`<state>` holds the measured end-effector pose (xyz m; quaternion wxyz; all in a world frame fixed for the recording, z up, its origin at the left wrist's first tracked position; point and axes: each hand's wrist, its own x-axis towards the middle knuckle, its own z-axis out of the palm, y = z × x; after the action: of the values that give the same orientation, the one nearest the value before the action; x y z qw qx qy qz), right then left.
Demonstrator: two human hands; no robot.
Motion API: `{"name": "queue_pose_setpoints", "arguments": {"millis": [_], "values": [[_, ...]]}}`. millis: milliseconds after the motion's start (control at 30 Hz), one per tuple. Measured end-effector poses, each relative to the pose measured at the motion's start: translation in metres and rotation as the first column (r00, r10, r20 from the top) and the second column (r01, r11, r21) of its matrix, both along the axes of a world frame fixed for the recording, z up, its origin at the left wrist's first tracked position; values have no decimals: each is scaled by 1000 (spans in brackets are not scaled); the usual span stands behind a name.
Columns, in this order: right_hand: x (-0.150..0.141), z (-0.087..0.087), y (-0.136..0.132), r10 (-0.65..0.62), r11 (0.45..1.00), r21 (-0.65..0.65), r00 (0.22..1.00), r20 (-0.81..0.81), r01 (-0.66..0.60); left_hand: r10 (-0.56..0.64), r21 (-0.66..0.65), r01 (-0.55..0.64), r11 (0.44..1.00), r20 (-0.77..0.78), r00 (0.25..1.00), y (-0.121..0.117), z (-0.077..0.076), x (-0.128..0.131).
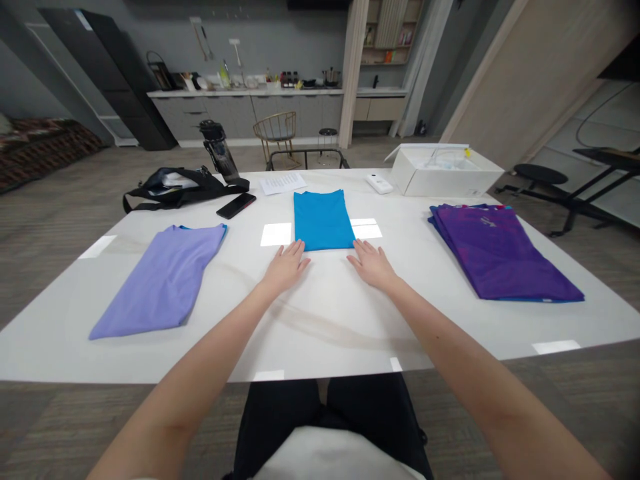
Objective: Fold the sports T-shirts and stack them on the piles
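A blue garment [323, 220], folded into a neat rectangle, lies flat in the middle of the white table [320, 320]. At its near left corner rests my left hand [286, 265], palm down with fingers stretched out. My right hand [373, 262] lies the same way at the near right corner, its fingertips touching the cloth. Neither hand grips anything. To the left is a lavender garment [165, 280] lying folded lengthwise, with a bit of blue showing at its top edge. On the right sits a stack of folded garments with a purple one [500, 253] on top.
Along the far edge stand a black bag [185, 187], a dark bottle [220, 153], a phone [237, 206], a printed paper [283, 183], a white handheld device [379, 183] and an open white box [445, 175]. A chair [307, 157] stands behind the table.
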<state>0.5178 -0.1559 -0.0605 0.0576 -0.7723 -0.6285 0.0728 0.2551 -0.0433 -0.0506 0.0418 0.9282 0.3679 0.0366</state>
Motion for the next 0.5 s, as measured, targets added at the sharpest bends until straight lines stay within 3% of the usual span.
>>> {"name": "queue_pose_setpoints", "arguments": {"millis": [133, 333, 433, 500], "values": [[-12, -4, 0, 16, 1000, 14, 1000, 9, -16, -20, -20, 20, 1000, -5, 1000, 0, -6, 6], [3, -4, -9, -47, 998, 36, 998, 40, 45, 56, 102, -62, 993, 53, 997, 6, -13, -8], [1, 0, 5, -5, 996, 91, 1000, 19, 4, 27, 135, -42, 990, 111, 993, 11, -9, 6], [-4, 0, 16, 51, 997, 64, 999, -17, -50, -19, 88, 12, 996, 78, 997, 12, -7, 19]]}}
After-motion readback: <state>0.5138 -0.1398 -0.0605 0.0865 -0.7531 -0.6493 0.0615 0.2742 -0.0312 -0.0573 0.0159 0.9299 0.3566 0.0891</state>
